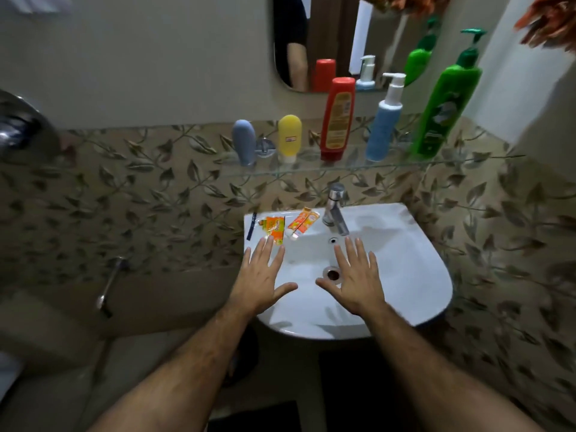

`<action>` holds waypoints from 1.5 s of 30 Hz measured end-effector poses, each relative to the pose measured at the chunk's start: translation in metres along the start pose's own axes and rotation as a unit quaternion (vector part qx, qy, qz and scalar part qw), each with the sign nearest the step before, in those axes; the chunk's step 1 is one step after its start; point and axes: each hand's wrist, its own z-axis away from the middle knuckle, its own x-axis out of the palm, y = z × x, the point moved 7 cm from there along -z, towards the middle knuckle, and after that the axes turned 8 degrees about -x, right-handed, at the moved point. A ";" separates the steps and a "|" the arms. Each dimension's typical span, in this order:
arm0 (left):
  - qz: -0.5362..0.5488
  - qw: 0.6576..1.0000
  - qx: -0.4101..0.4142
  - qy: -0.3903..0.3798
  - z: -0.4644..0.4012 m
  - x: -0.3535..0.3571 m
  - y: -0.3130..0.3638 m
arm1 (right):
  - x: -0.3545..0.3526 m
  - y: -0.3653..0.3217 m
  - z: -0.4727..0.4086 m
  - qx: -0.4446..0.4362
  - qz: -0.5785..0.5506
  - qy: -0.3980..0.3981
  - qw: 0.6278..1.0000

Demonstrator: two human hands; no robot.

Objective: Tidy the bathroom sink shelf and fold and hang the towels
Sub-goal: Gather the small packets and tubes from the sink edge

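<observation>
A glass shelf (pixel 452 162) above the sink carries a grey-blue tube (pixel 244 141), a yellow tube (pixel 290 137), a red bottle (pixel 337 118), a blue pump bottle (pixel 383 126) and a green pump bottle (pixel 444 107), all upright. On the white sink's (pixel 414 266) back left rim lie two orange toothpaste tubes (pixel 274 227) (pixel 302 222) and a dark thin stick (pixel 252 226). My left hand (pixel 260 280) and my right hand (pixel 357 280) hover flat over the basin, fingers spread, holding nothing. The left fingertips reach just short of the nearer orange tube.
A chrome tap (pixel 335 210) stands at the sink's back centre, above the drain (pixel 332 273). A mirror (pixel 343 42) hangs over the shelf. An orange patterned cloth (pixel 551 23) shows at the top right. A chrome hose handle (pixel 107 283) hangs on the left wall.
</observation>
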 end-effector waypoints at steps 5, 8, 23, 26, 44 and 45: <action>0.004 1.000 -0.020 -0.009 0.006 0.010 -0.040 | 0.031 -0.043 -0.019 -0.008 0.014 -0.030 0.999; 0.002 0.999 -0.022 -0.024 0.002 0.015 -0.056 | 0.039 -0.063 -0.033 -0.008 0.017 -0.031 0.999; 0.004 0.996 -0.059 -0.061 -0.054 0.040 -0.069 | 0.052 -0.040 -0.101 0.034 -0.027 -0.050 0.998; 0.007 0.994 -0.094 -0.050 -0.080 0.041 -0.070 | 0.051 -0.023 -0.130 0.067 -0.080 -0.035 0.994; -0.001 0.908 -0.414 -0.057 -0.160 0.074 -0.061 | 0.166 0.038 -0.218 0.390 -0.460 -0.047 0.796; -0.013 0.905 -0.421 -0.059 -0.161 0.075 -0.062 | 0.157 0.037 -0.216 0.390 -0.453 -0.046 0.800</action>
